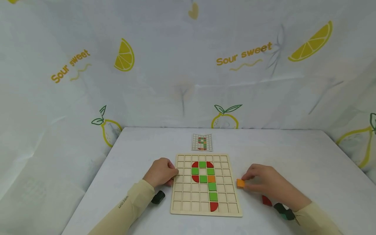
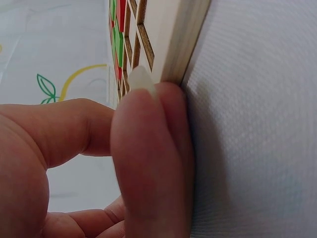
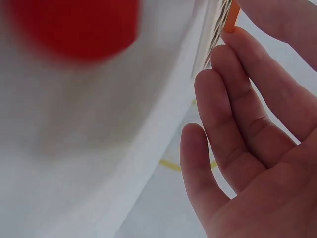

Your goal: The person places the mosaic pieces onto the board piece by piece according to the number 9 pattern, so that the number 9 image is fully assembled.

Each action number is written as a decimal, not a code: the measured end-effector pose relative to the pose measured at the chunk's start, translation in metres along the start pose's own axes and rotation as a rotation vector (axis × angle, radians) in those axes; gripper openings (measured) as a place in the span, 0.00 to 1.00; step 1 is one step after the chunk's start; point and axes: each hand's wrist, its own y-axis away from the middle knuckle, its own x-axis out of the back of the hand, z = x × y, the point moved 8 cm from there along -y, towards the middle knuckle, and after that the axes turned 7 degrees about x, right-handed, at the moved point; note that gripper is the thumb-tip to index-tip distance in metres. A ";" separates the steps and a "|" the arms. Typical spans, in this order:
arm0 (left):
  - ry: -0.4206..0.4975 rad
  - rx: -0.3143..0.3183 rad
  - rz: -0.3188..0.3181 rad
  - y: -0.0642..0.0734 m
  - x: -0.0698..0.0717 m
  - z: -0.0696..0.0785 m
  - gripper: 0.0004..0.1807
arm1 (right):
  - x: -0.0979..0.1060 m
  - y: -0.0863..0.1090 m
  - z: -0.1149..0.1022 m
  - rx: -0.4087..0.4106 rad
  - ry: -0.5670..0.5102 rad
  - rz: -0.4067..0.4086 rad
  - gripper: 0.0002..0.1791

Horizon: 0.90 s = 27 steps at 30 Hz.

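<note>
A wooden grid board (image 1: pixel 191 196) lies on the table, with green, red and orange tiles set in a shape like a 9. My left hand (image 1: pixel 161 172) grips its left edge, the thumb (image 2: pixel 146 144) right at the corner of the rim in the left wrist view. Just right of the board, my right hand (image 1: pixel 265 182) pinches an orange square tile (image 1: pixel 240 183) between thumb and index finger. The right wrist view catches only a sliver of this orange tile (image 3: pixel 232 17); the other fingers extend loosely below it.
Behind the board lies a small pattern card (image 1: pixel 201 142) showing a similar coloured figure. A red tile (image 1: pixel 266 200) lies below my right hand. Dark wrist devices (image 1: pixel 158 197) sit by both forearms. A lemon-printed cloth (image 1: pixel 164 81) hangs behind the table.
</note>
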 end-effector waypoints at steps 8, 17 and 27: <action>0.000 0.008 -0.009 0.000 -0.001 0.000 0.07 | -0.022 -0.016 -0.040 0.031 -0.054 -0.056 0.08; 0.013 -0.006 -0.007 -0.001 0.000 0.001 0.07 | -0.046 -0.024 -0.086 0.185 -0.018 -0.093 0.07; 0.015 -0.005 -0.006 -0.001 0.001 -0.001 0.07 | -0.066 -0.024 -0.118 0.315 0.069 -0.089 0.07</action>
